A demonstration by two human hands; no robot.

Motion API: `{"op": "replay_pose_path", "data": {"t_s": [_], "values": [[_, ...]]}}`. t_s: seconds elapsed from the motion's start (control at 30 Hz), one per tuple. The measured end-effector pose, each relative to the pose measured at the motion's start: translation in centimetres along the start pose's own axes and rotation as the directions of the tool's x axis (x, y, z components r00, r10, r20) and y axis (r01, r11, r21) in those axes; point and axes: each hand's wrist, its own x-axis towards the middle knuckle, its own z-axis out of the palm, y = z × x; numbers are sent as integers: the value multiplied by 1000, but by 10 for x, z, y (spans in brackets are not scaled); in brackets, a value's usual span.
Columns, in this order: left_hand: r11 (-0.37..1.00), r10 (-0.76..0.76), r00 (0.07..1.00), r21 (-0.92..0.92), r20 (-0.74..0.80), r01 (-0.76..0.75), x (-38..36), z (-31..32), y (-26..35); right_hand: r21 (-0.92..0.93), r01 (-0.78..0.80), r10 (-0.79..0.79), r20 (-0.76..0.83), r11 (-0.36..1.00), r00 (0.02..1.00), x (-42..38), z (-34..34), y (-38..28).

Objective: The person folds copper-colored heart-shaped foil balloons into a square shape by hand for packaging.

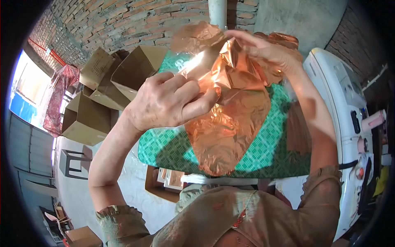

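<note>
A crinkled copper-coloured foil sheet (230,131) spreads over the green patterned table cover and rises in shiny folds between my hands. My left hand (164,99) is closed, its thumb and fingers pinching the raised edge of the foil from the left. At the upper right, my right hand (271,51) bends over the top of the folds, fingers stretched along the foil and thumb against it. Its palm side is partly hidden. Behind the raised part lies more crumpled foil (197,37) on the far side of the table.
Several open cardboard boxes (88,119) are stacked at the left. A white appliance (329,82) stands close on the right. The table cover (164,144) ends just in front of my body, with a box of papers (168,181) below. A brick wall (135,24) rises behind.
</note>
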Motion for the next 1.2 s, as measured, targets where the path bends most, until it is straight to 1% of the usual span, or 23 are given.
{"op": "replay_pose_path", "data": {"t_s": [0.03, 0.13, 0.2, 0.27, 0.37, 0.43, 0.5, 0.53, 0.57, 0.6, 0.63, 0.7, 0.73, 0.77, 0.83, 0.87, 0.93, 0.97, 1.0, 1.07, 1.1, 1.17, 1.2], "values": [[1000, 7, 1000, 8, -18, -7, -4, -4, 6, 35, -3, 0, 101, 999, 995, -5, 13, -5], [999, 38, 999, 3, 29, -38, -16, -18, 18, 154, -119, 81, 235, 981, 969, -35, 49, -32], [999, 53, 998, -3, 27, -53, -23, -24, 27, 291, -189, 108, 273, 938, 956, -54, 67, -32], [998, 54, 998, -12, -6, -55, -31, -27, 36, 381, -167, 50, 298, 909, 953, -72, 87, -21], [999, 53, 993, -9, 102, -52, -45, -37, 53, 87, -285, 263, 200, 955, 944, -103, 112, -25], [957, -17, 972, -277, 236, 84, -49, -39, 62, 75, -275, 257, 189, 959, 948, -115, 125, -20], [811, -71, 926, -519, 372, 271, -46, -48, 68, 43, -332, 317, 204, 942, 926, -127, 131, -34], [690, -94, 893, -618, 440, 377, -39, -62, 70, 12, -423, 403, 277, 906, 872, -131, 132, -36], [546, -104, 854, -689, 509, 477, -35, -70, 72, -22, -362, 354, 279, 932, 893, -139, 140, -49], [441, -91, 862, -756, 499, 484, -38, -71, 73, -73, -210, 222, 380, 975, 898, -139, 143, -62], [398, -143, 865, -772, 481, 495, -39, -68, 81, -103, -47, 92, 481, 994, 872, -137, 149, -71], [310, -247, 860, -804, 446, 507, -41, -54, 112, -64, 28, 9, 525, 998, 851, -140, 169, -73], [227, -319, 812, -793, 489, 566, -41, -47, 134, -25, 68, -46, 507, 997, 861, -139, 178, -76], [122, -237, 711, -706, 662, 698, -40, -47, 141, -27, 61, -39, 496, 998, 867, -139, 181, -75], [-43, -8, 431, -431, 902, 901, -40, -46, 150, -30, 40, -21, 476, 999, 879, -140, 185, -70], [-61, -73, 446, -450, 892, 891, -48, -41, 156, -86, 11, 31, 473, 996, 880, -139, 179, -70], [-92, -207, 464, -489, 861, 867, -72, -33, 164, -172, -211, 266, 435, 962, 860, -145, 171, -61], [-146, -178, 413, -439, 893, 886, -77, -38, 162, -213, -315, 377, 410, 925, 831, -148, 166, -55], [-197, -149, 361, -386, 921, 901, -82, -44, 157, -276, -140, 239, 364, 951, 900, -149, 162, -46], [-220, -99, 263, -278, 960, 935, -97, -52, 154, -321, -315, 416, 326, 893, 849, -150, 145, -50], [-249, -97, 250, -267, 963, 931, -112, -50, 158, -339, -398, 500, 305, 852, 811, -150, 137, -50], [-312, -85, 224, -239, 971, 919, -137, -45, 168, -201, -531, 568, 271, 823, 777, -154, 118, -20], [-480, -106, 222, -246, 969, 842, -138, -48, 175, -129, -593, 604, 259, 795, 754, -156, 107, -1]]}}
